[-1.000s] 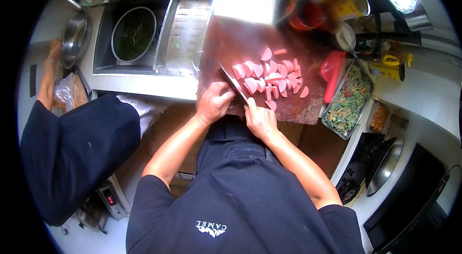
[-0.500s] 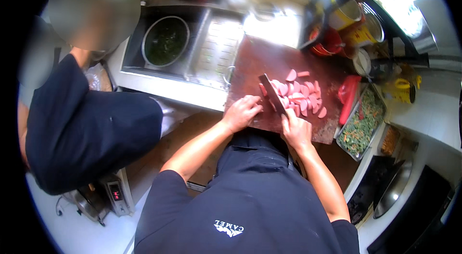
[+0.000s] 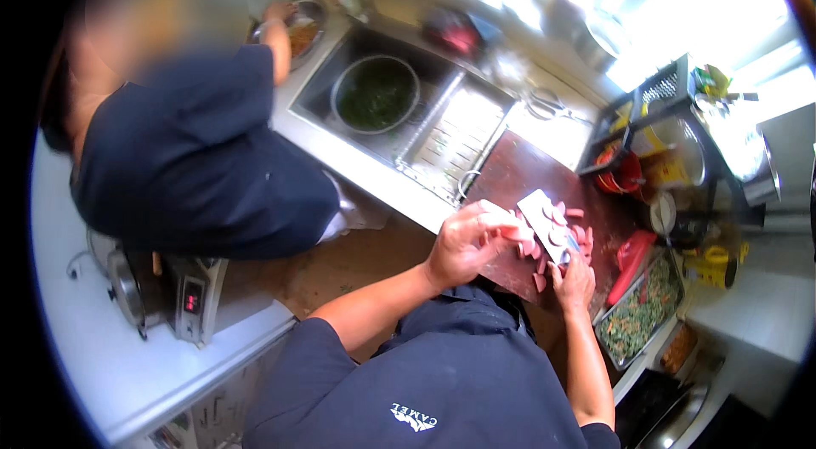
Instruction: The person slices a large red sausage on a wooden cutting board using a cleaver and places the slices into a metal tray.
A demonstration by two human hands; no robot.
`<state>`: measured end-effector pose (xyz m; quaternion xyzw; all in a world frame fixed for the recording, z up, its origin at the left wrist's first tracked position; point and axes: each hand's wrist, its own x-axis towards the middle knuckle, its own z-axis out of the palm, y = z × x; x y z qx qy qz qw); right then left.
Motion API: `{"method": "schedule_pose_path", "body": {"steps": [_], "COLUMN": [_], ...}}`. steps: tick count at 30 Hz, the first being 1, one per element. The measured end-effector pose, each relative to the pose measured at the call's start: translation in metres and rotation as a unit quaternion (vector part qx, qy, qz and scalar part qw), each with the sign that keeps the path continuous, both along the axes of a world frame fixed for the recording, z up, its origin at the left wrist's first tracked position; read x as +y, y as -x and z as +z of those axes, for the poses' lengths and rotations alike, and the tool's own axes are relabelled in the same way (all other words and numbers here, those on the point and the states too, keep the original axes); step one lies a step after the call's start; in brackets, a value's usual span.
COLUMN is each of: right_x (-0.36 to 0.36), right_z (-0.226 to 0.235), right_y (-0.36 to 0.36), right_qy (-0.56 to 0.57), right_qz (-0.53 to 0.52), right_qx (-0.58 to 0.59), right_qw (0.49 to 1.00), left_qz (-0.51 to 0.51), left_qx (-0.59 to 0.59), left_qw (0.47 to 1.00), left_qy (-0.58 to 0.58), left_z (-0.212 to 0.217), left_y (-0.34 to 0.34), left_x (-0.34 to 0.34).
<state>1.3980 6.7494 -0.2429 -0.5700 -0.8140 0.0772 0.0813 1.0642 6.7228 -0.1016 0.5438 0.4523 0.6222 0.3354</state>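
My right hand [image 3: 575,283] grips a cleaver [image 3: 537,216] by its handle, at the near part of the dark red cutting board [image 3: 527,164]. The cleaver's wide blade is turned face up, and a few pink slices lie on or stick to it. Around and under the blade are several cut sausage slices [image 3: 586,238], partly covered by it. Raised above the board's left near edge, my left hand [image 3: 466,247] has its fingers curled together, with a pink bit of sausage [image 3: 515,232] at the fingertips.
Left of the board is a sink [image 3: 340,58] holding a round pot of greens [image 3: 375,96]. To the right lie a red packet [image 3: 630,255] and a metal tray of chopped vegetables [image 3: 639,309]. A black rack [image 3: 663,92] stands behind. A co-worker [image 3: 195,160] reaches toward a bowl [image 3: 308,28].
My left hand has lifted off the board and closed near the blade. The cleaver has turned from edge-down to flat face up. My view has swung left, and the co-worker now reaches to a bowl.
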Motion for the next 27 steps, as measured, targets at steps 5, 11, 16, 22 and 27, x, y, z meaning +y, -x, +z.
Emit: {"method": "schedule_pose_path", "body": {"steps": [5, 11, 16, 22, 27], "right_x": [0.008, 0.011, 0.008, -0.033, -0.046], "right_z": [-0.017, 0.017, 0.007, 0.047, 0.032], "right_y": [-0.019, -0.005, -0.014, 0.018, 0.039], "right_qy": [-0.025, -0.034, -0.111, -0.083, -0.064], "right_qz": [0.029, -0.016, 0.050, 0.089, 0.155], "right_qx": [0.006, 0.077, 0.124, 0.231, 0.201], "right_qw": [0.999, 0.996, 0.985, 0.965, 0.965], "left_qz": [0.001, 0.062, 0.068, 0.218, 0.209], "left_qx": [-0.027, -0.036, 0.011, 0.112, 0.185], "left_qw": [0.970, 0.875, 0.858, 0.936, 0.942], "left_qy": [-0.242, -0.478, -0.509, -0.254, -0.185], "left_z": [0.099, 0.217, 0.213, 0.168, 0.152], "left_y": [0.006, -0.016, -0.032, -0.033, -0.007], "left_x": [-0.040, -0.091, -0.132, -0.166, -0.194]}}
